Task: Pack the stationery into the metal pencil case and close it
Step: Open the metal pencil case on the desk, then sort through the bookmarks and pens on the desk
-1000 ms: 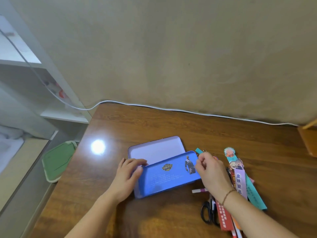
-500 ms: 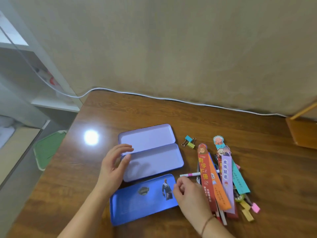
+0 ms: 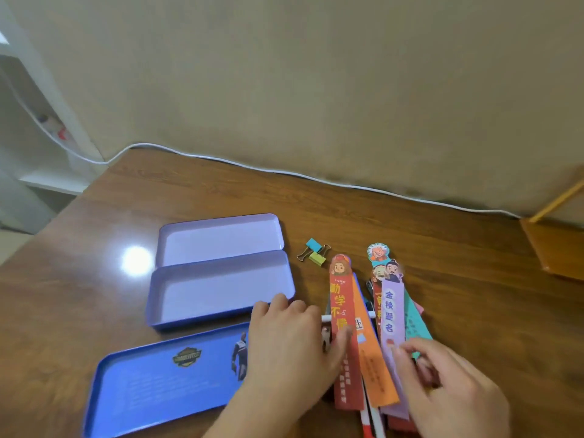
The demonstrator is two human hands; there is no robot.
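While the metal pencil case (image 3: 221,273) lies open in the middle left of the frame, its two lilac halves bare inside, the blue inner tray (image 3: 164,384) sits apart on the desk (image 3: 442,279) below it, at lower left. Left hand (image 3: 290,343) lies over the tray's right end with fingers straight, the grip released, fingertips touching the red bookmark (image 3: 343,311). Right hand (image 3: 448,387), at lower right, has its fingers curled over the fanned bookmarks, pinching the lower part of the lilac bookmark (image 3: 393,311). An orange bookmark (image 3: 368,352) lies between the red and lilac ones. Two binder clips (image 3: 314,252), blue and yellow-green, rest touching each other just right of the case. A white cable (image 3: 316,177) runs along the desk's far edge.
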